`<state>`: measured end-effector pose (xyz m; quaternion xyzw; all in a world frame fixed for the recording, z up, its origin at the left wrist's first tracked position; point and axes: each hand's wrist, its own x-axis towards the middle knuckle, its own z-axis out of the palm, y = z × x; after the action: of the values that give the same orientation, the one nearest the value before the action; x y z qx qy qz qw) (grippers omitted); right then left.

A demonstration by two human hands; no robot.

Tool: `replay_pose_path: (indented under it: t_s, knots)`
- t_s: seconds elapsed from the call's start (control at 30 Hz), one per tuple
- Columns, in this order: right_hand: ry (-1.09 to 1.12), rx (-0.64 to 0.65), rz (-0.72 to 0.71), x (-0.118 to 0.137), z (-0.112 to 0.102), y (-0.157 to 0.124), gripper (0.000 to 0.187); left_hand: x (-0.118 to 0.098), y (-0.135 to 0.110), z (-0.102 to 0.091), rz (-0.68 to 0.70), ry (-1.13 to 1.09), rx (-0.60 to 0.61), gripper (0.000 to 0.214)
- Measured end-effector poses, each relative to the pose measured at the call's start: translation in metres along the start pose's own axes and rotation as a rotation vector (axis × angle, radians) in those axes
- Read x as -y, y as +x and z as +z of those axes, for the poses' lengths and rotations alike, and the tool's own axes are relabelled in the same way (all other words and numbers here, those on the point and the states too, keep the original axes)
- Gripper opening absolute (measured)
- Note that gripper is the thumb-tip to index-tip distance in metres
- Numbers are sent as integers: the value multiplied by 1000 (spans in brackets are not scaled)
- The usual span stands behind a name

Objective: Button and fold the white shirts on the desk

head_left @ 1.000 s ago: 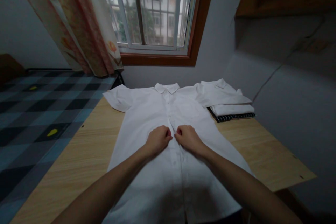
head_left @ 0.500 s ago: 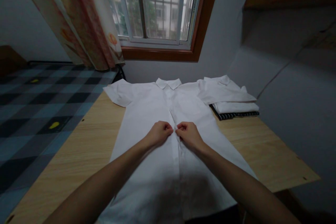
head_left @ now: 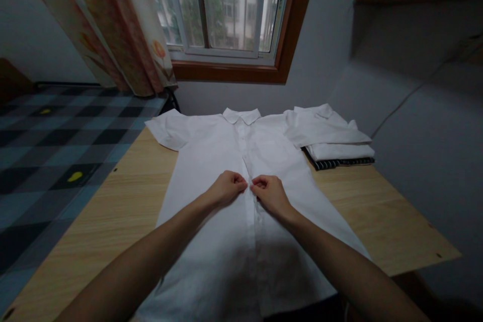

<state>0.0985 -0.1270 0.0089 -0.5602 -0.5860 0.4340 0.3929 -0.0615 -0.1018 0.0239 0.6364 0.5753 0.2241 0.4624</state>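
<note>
Head view: Shirt (head_left: 211, 161) lies spread front up on the surface (head_left: 124, 196). Left hand (head_left: 227, 188) and right hand (head_left: 270, 193) pinch its front, fingertips near each other. Folded clothes (head_left: 339, 152) are stacked at far right.

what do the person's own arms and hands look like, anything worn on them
The left forearm and right forearm are bare as far as they show, with no sleeve in view. The left hand and right hand are ungloved; no watch, bracelet or ring can be seen.
</note>
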Motion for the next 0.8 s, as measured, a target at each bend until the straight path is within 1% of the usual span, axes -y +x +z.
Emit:
replay_pose_path:
  t_s: [0.1, 0.23, 0.33, 0.4, 0.53, 0.73, 0.8]
  knots:
    - [65, 40, 28, -2, -1, 3, 12, -2, -2, 1, -47, -17, 8, 17]
    - [221, 126, 142, -4, -3, 10, 13, -9, -5, 3, -165, -99, 59, 17]
    - [289, 122, 212, -7, -1, 14, 3, -11, -6, 4, -216, -237, 80, 14]
    - [283, 99, 214, -9, 1, 15, 4, -9, -4, 5, -224, -322, 84, 11]
    - [193, 52, 128, -11, 6, 11, 4, -5, -2, 6, -235, -419, 91, 14]
    - [-198, -104, -87, -2, 8, 2, 6, -10, -4, 8, -294, -491, 65, 22]
    - [-292, -141, -134, 1, 9, -1, 7, -12, -5, 9, -290, -492, 65, 20]
